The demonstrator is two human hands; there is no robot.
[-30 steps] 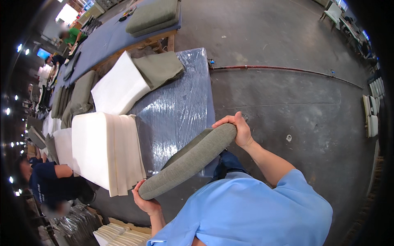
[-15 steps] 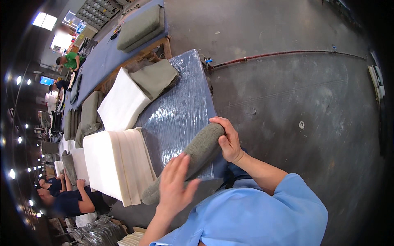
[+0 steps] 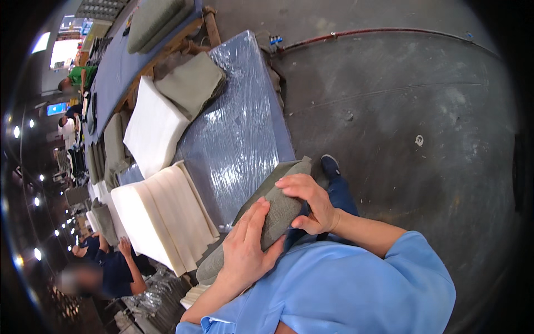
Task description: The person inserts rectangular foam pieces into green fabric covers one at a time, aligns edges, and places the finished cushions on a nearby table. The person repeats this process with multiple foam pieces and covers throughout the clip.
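Note:
A grey-green fabric-covered cushion (image 3: 276, 214) stands on edge in front of me, slanting from the near left up to the far right. My left hand (image 3: 246, 245) grips its left half, with the fingers along the top and the thumb down the near side. Toward the other end, my right hand (image 3: 312, 205) holds the top edge with its fingers curled over and its thumb on the near face. Part of the cushion's lower left end is hidden behind my left hand and wrist. A corner of the fabric sticks up at the far right end.
The plastic-wrapped table (image 3: 239, 122) carries a stack of white foam slabs (image 3: 147, 222), another white foam block (image 3: 153, 128) and a grey-green cover (image 3: 192, 83). Cushions (image 3: 158, 22) lie on a long blue table (image 3: 117, 72). A co-worker (image 3: 119, 273) stands at the left.
The cushion has turned, and its far end has come nearer to me. My left hand, blurred before, now rests on it; my right hand has shifted from its end onto its top edge.

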